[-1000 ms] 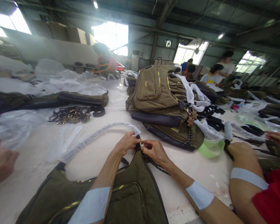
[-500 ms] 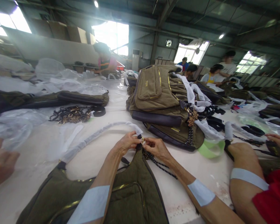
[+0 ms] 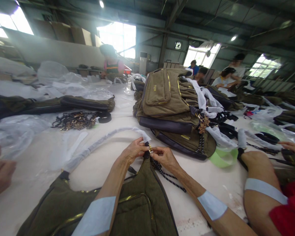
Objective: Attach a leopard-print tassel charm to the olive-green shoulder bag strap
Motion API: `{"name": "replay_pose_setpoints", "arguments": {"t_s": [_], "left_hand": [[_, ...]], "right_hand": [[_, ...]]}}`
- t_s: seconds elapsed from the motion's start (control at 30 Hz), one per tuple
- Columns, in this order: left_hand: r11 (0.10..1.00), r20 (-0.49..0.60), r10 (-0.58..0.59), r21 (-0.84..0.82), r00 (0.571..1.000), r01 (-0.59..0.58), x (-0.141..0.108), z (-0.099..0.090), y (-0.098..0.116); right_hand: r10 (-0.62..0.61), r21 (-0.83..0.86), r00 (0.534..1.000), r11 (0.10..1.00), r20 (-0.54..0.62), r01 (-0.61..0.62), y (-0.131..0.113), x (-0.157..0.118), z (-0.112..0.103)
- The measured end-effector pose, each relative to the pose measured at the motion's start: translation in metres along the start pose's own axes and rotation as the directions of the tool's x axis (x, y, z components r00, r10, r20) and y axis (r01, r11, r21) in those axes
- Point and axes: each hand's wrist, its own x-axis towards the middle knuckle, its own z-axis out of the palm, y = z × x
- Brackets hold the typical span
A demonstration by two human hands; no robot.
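My left hand [image 3: 134,151] and right hand [image 3: 163,157] are close together, both pinching a small gold clasp [image 3: 150,149] between the fingers, just above the top edge of an olive corduroy bag [image 3: 142,203]. A plastic-wrapped strap [image 3: 100,147] arcs away beyond my left hand, and a black braided cord [image 3: 166,173] trails below my right hand.

Ribbed corduroy bag [image 3: 137,209], glossy metal clasp [image 3: 150,149], strap [image 3: 93,150] in smooth plastic wrap.
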Motion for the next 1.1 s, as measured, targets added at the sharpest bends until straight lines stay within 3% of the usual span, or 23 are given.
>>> {"name": "replay_pose_setpoints", "arguments": {"t_s": [0.4, 0.6, 0.77, 0.9, 1.1], "left_hand": [[0.999, 0.020, -0.003, 0.052, 1.000, 0.001, -0.001, 0.000, -0.001], [0.999, 0.064, -0.022, 0.026, 0.998, 0.020, -0.003, -0.002, 0.004], [0.984, -0.030, -0.059, 0.164, 0.998, 0.064, -0.006, -0.002, 0.011], [0.946, -0.133, 0.057, 0.324, 0.989, -0.011, -0.011, -0.004, 0.018], [0.922, 0.077, 0.142, 0.353, 0.987, -0.160, -0.013, 0.000, 0.022]], "right_hand": [[0.053, 0.164, 0.999, 0.985, -0.004, -0.052, 0.007, 0.001, 0.003], [-0.048, 0.031, 0.999, 0.998, 0.007, 0.047, 0.000, 0.001, -0.003], [-0.082, 0.024, 0.995, 0.996, 0.049, 0.081, 0.002, 0.001, -0.006], [-0.068, -0.009, 0.997, 0.998, 0.023, 0.068, 0.002, 0.002, -0.005], [-0.084, -0.020, 0.995, 0.996, 0.051, 0.085, -0.001, 0.002, -0.006]]}}
